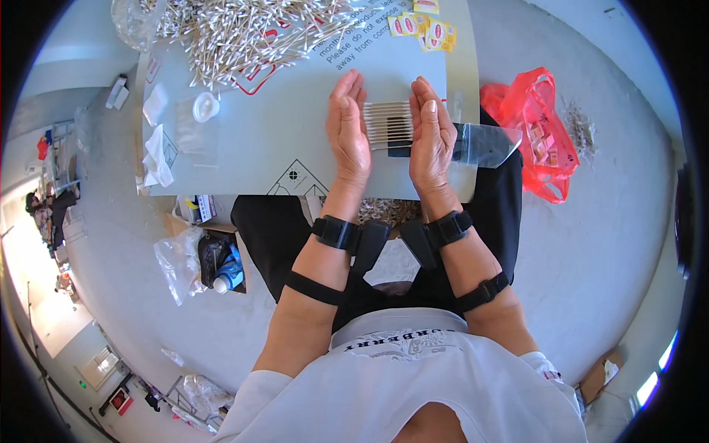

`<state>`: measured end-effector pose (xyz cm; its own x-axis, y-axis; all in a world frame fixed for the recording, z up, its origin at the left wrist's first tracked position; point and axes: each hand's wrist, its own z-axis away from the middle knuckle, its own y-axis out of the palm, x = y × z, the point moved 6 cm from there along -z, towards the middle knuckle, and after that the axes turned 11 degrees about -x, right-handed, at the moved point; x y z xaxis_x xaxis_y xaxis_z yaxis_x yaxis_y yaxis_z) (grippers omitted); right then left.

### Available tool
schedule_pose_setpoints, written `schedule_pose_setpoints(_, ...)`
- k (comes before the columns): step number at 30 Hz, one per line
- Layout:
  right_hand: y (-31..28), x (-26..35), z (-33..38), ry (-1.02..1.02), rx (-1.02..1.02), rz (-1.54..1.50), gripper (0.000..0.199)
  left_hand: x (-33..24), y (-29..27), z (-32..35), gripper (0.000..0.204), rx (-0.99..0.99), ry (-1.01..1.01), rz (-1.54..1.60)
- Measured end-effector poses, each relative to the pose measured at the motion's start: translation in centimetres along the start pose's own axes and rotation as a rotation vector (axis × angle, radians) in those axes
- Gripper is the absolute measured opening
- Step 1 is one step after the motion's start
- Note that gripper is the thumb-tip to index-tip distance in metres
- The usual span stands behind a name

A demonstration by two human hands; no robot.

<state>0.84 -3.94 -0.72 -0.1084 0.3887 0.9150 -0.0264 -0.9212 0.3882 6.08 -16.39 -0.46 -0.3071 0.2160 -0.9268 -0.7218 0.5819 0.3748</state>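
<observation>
A neat row of cotton swabs runs crosswise between my two palms, several side by side. My left hand stands on edge at the row's left end, fingers straight and together. Facing it, my right hand presses in at the right end, its thumb upright. The swab tips are hidden against the palms. Behind and under the row is a dark flat piece, partly covered by my right hand. A clear plastic bag sticks out to the right of that hand, past the table edge.
Loose cotton swabs are heaped on the table's far left. Small yellow-and-white packets lie at the far right. A round white lid and crumpled tissue sit left. A red plastic bag is on the right; an open box stands below left.
</observation>
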Motion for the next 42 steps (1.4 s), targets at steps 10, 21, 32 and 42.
schedule_pose_setpoints(10, -0.9, 3.9, -2.2, -0.353, 0.312, 0.741, 0.011, -2.7, 0.1, 3.2, 0.078, 0.423, 0.526, -1.198)
schedule_pose_setpoints(21, 2.2, 2.7, -2.1, -0.654, 0.617, 1.206, 0.008, -1.5, -0.2, 4.0, 0.079, 0.453, 0.491, -1.475)
schedule_pose_setpoints(32, 1.0, 3.2, -2.7, -0.603, 0.642, 1.109, 0.005, -2.2, 0.1, 3.6, 0.073, 0.465, 0.48, -1.363)
schedule_pose_setpoints(42, 0.5, 4.6, -2.9, -0.504, 0.568, 0.863, 0.003, -3.5, 1.4, -9.3, 0.027, 0.103, 0.495, -1.246)
